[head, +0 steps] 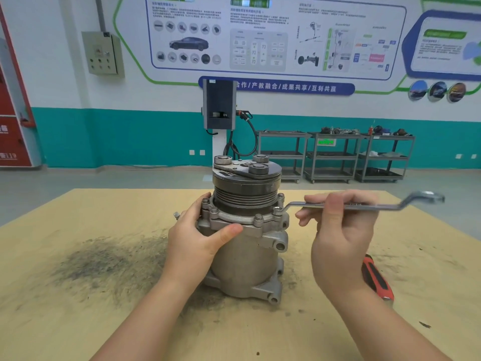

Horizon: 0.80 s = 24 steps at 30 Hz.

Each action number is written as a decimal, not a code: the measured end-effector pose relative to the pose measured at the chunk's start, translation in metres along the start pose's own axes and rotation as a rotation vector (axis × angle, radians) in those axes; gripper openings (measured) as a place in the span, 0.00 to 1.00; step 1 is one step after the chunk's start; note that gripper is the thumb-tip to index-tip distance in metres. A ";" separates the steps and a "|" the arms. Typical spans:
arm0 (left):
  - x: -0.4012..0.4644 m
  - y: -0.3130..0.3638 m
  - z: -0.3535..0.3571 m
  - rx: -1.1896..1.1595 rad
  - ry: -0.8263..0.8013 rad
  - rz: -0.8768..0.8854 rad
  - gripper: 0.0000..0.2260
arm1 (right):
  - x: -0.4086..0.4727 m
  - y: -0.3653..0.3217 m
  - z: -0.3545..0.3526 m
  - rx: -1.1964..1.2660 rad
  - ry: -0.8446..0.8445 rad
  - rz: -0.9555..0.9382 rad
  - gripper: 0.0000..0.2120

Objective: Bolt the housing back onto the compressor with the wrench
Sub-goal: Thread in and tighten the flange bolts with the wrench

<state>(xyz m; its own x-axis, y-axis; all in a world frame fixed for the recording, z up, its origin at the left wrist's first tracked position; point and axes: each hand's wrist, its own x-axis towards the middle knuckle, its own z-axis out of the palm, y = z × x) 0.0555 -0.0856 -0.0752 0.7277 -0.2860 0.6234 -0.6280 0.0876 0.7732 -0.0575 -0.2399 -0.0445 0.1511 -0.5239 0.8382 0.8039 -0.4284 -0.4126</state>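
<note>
**Tightening a flange bolt on an upright compressor**

We are looking down at a compressor (pixel 247 246) standing upright in the middle of a tan wooden surface (pixel 78 321), which is smudged with dark grime to its left. Its black pulley (pixel 246 188) is on top. Just below the pulley sits the housing (pixel 234 222), a grey flange already seated on the compressor body.

Our left hand (pixel 197 238) steadies the compressor: the fingers curl round the far left edge of the flange and the thumb presses on its front face. Our right hand (pixel 338 230) holds the wrench (pixel 364 204) level, fingers wrapped over the middle of its shaft. The wrench's near ring end sits on the bolt (pixel 278 211) at the right side of the flange; its far end sticks out to the right, free.

We can see several bolts already standing in the flange holes, at the left, the front and the right. We cannot tell how tight any of them are. We judge the work to be well along: housing placed, bolts started, with this bolt and possibly the others left to tighten.

A red-handled tool (pixel 377 280) lies on the surface behind our right wrist.
</note>
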 end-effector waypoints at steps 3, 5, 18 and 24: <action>0.000 0.000 0.000 0.011 0.004 0.010 0.23 | -0.008 -0.003 0.004 -0.109 -0.109 -0.201 0.04; 0.000 0.000 0.001 0.013 0.002 0.014 0.23 | -0.012 -0.004 0.004 -0.229 -0.199 -0.283 0.07; -0.001 -0.002 0.002 0.018 0.017 0.024 0.22 | 0.016 -0.012 -0.002 0.100 0.078 0.343 0.05; -0.001 0.003 0.003 0.005 0.004 0.033 0.21 | 0.033 0.002 -0.011 0.339 0.120 0.768 0.05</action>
<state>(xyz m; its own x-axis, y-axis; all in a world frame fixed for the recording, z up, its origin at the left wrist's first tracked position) 0.0518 -0.0878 -0.0739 0.7079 -0.2794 0.6487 -0.6529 0.0916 0.7519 -0.0575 -0.2658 -0.0213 0.6786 -0.6621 0.3179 0.6353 0.3120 -0.7064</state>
